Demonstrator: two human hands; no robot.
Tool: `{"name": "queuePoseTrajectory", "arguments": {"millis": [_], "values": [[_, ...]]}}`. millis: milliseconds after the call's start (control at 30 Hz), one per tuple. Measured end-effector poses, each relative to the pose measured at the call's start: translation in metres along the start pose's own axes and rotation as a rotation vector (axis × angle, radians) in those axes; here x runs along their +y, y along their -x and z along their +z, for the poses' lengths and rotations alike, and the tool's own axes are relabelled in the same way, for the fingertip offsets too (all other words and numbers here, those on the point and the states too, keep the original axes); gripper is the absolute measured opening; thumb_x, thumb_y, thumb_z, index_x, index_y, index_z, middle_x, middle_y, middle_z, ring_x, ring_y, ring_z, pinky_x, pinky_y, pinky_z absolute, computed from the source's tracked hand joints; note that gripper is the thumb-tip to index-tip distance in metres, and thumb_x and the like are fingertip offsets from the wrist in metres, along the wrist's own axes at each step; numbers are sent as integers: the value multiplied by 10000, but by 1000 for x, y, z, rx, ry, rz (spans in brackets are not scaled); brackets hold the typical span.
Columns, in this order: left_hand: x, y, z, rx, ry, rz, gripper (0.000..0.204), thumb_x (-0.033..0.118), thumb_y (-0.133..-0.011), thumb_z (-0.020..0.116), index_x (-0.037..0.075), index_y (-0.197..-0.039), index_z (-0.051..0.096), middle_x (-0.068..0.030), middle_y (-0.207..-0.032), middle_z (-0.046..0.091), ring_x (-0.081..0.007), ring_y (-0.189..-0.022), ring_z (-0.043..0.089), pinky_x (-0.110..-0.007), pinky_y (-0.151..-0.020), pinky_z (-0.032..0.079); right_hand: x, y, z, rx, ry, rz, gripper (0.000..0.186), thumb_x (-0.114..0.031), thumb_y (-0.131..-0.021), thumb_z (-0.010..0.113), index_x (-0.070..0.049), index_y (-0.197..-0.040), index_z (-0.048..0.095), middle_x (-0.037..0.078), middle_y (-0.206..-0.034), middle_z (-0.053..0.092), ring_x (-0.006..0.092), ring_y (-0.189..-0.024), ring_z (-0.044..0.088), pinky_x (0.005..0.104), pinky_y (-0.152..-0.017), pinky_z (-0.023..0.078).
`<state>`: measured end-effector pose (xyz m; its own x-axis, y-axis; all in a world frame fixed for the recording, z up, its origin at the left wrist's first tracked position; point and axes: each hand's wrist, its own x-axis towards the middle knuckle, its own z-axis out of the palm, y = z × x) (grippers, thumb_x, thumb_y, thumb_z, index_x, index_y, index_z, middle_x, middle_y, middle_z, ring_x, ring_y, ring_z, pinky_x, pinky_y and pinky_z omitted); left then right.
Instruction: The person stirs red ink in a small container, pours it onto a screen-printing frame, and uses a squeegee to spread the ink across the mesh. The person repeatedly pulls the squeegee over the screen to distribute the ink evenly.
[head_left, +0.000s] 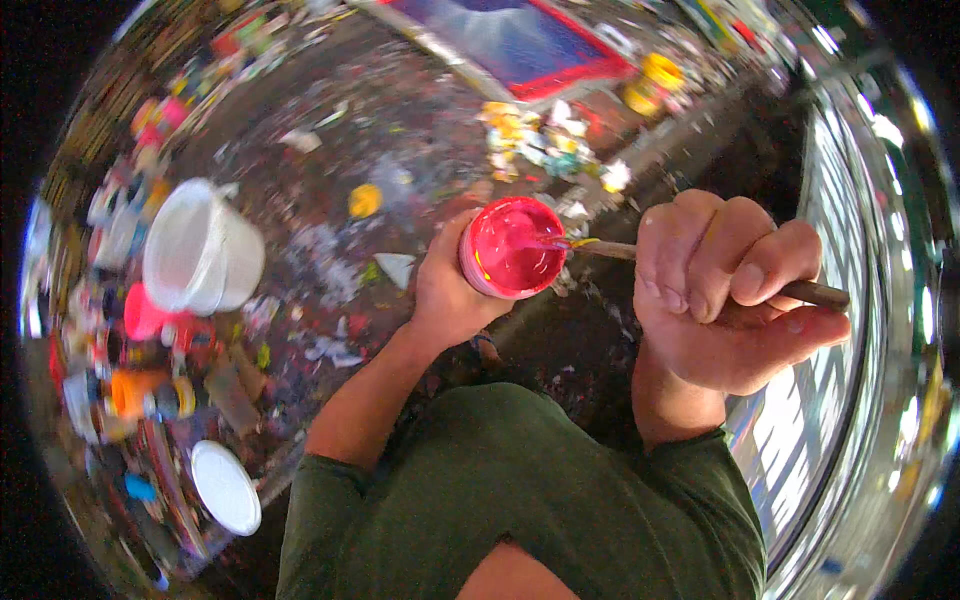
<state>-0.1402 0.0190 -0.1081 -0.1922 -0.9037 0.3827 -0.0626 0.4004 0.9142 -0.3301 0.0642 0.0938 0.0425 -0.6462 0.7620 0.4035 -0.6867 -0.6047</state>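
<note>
A round tub of pink-red paint (505, 228) sits in my left hand (447, 280), whose fingers wrap around its side. Dried yellow paint marks its inner wall. A thin wooden-handled stick (600, 250) reaches into the paint, its tip coated pink. My right hand (730, 280), raised to the right of the tub, has its fingers curled around the stick's handle, with the dark end poking out past the thumb.
A paint-spattered surface (320, 180) holds a white bucket (200, 250), a white lid (225, 485), orange (135, 393) and other containers at left, a yellow pot (655, 85), scraps and a red-edged framed screen (515, 40). A bright slatted area (790, 450) lines the right.
</note>
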Motion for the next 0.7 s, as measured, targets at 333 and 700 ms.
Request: {"name": "queuePoseTrajectory", "arguments": {"millis": [333,700], "values": [[69,17,166,-558,167,-14,941,104,-708,1037,51,-1514,556,-121,-1443,686,-240,-1304,686,-424,-1136,553,-115,95,-71,361,518,-18,678,-669,-1124,512,-29,-923,613,85,-762,575,191,-652,530,355,-626,432],[83,53,375,-1041,162,248,955,150,-718,1035,57,-1527,536,-119,-1409,692,-278,-1291,700,-419,-1122,568,-259,199,-188,627,791,-128,618,-602,-1163,455,-43,-937,591,108,-757,588,192,-591,538,347,-588,443]]}}
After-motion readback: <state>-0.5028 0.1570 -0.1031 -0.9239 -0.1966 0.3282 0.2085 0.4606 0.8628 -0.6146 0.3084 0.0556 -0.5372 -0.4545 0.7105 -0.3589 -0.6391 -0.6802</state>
